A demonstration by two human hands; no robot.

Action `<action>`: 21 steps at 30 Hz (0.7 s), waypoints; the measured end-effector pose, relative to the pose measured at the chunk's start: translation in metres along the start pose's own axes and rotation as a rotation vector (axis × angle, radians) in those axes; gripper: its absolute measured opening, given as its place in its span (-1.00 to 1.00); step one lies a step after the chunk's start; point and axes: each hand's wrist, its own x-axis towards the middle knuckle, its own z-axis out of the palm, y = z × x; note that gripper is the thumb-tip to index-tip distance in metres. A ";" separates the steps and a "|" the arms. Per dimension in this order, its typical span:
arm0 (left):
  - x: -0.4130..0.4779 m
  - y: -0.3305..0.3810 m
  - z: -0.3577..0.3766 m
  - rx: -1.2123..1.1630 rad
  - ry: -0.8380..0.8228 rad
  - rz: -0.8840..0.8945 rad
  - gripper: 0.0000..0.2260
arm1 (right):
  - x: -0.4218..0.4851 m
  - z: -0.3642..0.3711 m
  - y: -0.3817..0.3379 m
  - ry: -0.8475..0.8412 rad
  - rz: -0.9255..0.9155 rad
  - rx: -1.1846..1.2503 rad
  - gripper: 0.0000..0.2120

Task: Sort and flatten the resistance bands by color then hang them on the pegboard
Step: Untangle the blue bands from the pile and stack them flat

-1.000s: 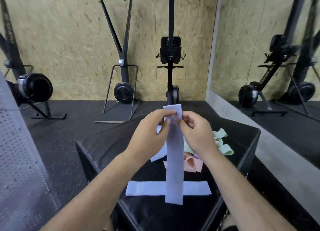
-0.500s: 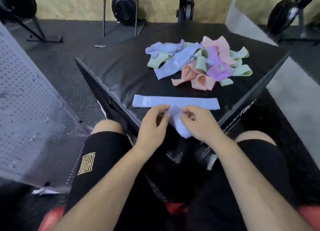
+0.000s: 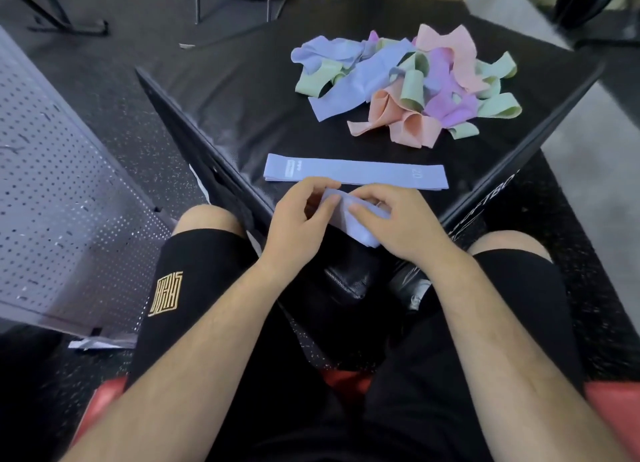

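Observation:
A blue resistance band (image 3: 349, 219) is bunched between my two hands at the near corner of the black padded box (image 3: 242, 115). My left hand (image 3: 298, 222) pinches its left part and my right hand (image 3: 398, 222) pinches its right part. Just beyond my fingers, a second blue band (image 3: 356, 171) lies flat across the box. A tangled pile of blue, green, pink and purple bands (image 3: 408, 84) sits at the far right of the box top. The grey pegboard (image 3: 59, 198) leans at my left, with nothing on it in view.
My knees in black shorts flank the box's near corner. Black rubber floor surrounds the box. Legs of exercise machines (image 3: 235, 8) stand on the floor beyond it. A red seat edge (image 3: 104, 402) shows under my thighs.
The view dropped from the wall down to the box. My hands lowered the blue band from hanging upright to the box's near corner, where it is now bunched.

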 end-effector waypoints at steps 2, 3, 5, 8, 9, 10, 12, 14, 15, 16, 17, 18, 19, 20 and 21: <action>0.002 -0.002 -0.004 -0.032 0.054 0.009 -0.84 | 0.005 -0.005 -0.003 -0.015 0.048 0.043 -0.93; 0.004 -0.001 -0.007 -0.048 0.078 0.015 -0.84 | 0.010 -0.008 -0.006 -0.040 0.072 0.039 -0.93; 0.011 -0.001 -0.015 -0.099 0.115 0.014 -0.86 | 0.025 -0.016 -0.013 -0.094 0.067 -0.071 -0.84; 0.029 0.000 -0.029 -0.169 0.162 -0.001 -0.90 | 0.054 -0.032 -0.028 -0.144 0.047 -0.180 -0.79; 0.038 0.001 -0.034 -0.174 0.176 -0.004 -0.90 | 0.065 -0.037 -0.032 -0.160 0.057 -0.185 -0.79; 0.048 0.001 -0.039 -0.167 0.187 -0.009 -0.90 | 0.076 -0.041 -0.036 -0.180 0.063 -0.202 -0.79; 0.067 0.000 -0.047 -0.137 0.186 -0.025 -0.91 | 0.096 -0.044 -0.039 -0.234 0.073 -0.246 -0.78; 0.081 -0.006 -0.054 -0.097 0.166 -0.052 -0.91 | 0.112 -0.040 -0.034 -0.263 0.085 -0.265 -0.78; 0.085 -0.011 -0.057 -0.071 0.159 -0.066 -0.91 | 0.117 -0.035 -0.030 -0.265 0.091 -0.262 -0.79; 0.087 -0.017 -0.059 -0.046 0.159 -0.075 -0.90 | 0.120 -0.030 -0.024 -0.263 0.087 -0.247 -0.79; 0.089 -0.022 -0.062 -0.024 0.165 -0.078 -0.89 | 0.123 -0.025 -0.019 -0.258 0.074 -0.231 -0.81; 0.091 -0.026 -0.063 -0.006 0.174 -0.074 -0.87 | 0.125 -0.020 -0.014 -0.255 0.060 -0.216 -0.82; 0.093 -0.029 -0.065 0.009 0.180 -0.070 -0.85 | 0.126 -0.018 -0.012 -0.252 0.047 -0.207 -0.82; 0.095 -0.031 -0.066 0.020 0.185 -0.069 -0.85 | 0.128 -0.016 -0.012 -0.252 0.041 -0.203 -0.83; 0.097 -0.033 -0.066 0.028 0.187 -0.073 -0.85 | 0.130 -0.016 -0.012 -0.249 0.044 -0.202 -0.82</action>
